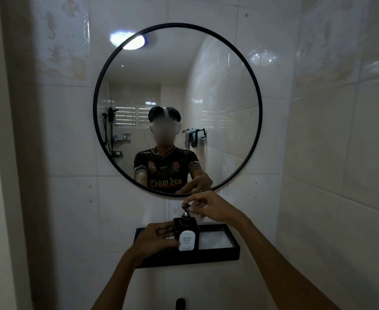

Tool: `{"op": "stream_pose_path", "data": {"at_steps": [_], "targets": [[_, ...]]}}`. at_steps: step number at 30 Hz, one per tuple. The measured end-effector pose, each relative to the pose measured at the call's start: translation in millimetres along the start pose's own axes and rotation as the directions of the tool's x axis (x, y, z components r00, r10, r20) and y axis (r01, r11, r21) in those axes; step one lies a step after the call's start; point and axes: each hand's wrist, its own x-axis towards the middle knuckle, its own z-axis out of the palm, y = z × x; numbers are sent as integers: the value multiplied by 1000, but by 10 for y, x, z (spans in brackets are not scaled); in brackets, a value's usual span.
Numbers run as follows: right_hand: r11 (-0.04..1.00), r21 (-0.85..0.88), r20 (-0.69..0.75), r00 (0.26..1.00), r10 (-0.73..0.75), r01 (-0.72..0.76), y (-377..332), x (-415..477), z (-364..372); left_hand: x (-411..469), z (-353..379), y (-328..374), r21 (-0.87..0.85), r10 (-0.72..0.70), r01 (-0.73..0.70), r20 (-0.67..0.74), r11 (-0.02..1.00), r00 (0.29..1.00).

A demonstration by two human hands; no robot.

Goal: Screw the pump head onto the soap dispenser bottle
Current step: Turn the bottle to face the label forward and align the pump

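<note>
The left hand (156, 239) comes in from seven o'clock and wraps the left side of the soap dispenser bottle (186, 234), fingers curled around the dark square body with the thumb across its front, just beside the white "HAND SOAP" label. The bottle stands upright on a black wall shelf (226, 253), toward the shelf's left half, a little below the middle of the view at six o'clock. On top of the bottle the pump head (185, 210) sits in the neck, its pale stem showing between the dark collar and the round dark knob. The right hand (208, 208), reaching in from five o'clock, pinches that knob between thumb and fingertips, the rest of its fingers loosely bent to the right of the pump. Whether the collar is fully seated on the thread cannot be told. Above, at twelve o'clock, hangs a round black-framed mirror (96, 121) on the white tiled wall (318, 153), reflecting the person's dark shirt and the reaching hand.
</note>
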Motion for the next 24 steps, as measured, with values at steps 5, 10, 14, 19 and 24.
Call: {"op": "stream_pose_path", "data": {"at_steps": [5,10,14,19,24], "targets": [[1000,14,-19,1000,-4,4,27,-7,13,-10,1,7,3,-6,6,-5,1000,1000],[1000,6,-26,1000,-5,5,44,-27,10,-26,14,33,25,-6,6,-8,1000,1000],[1000,18,-56,998,4,-3,75,-54,19,-44,18,79,22,-14,14,-10,1000,1000],[997,67,-111,993,42,-35,170,-131,38,-72,13,99,18,-14,14,-13,1000,1000],[989,76,-59,990,130,-125,297,-216,48,-92,11,88,32,-20,21,-23,999,1000]]}}
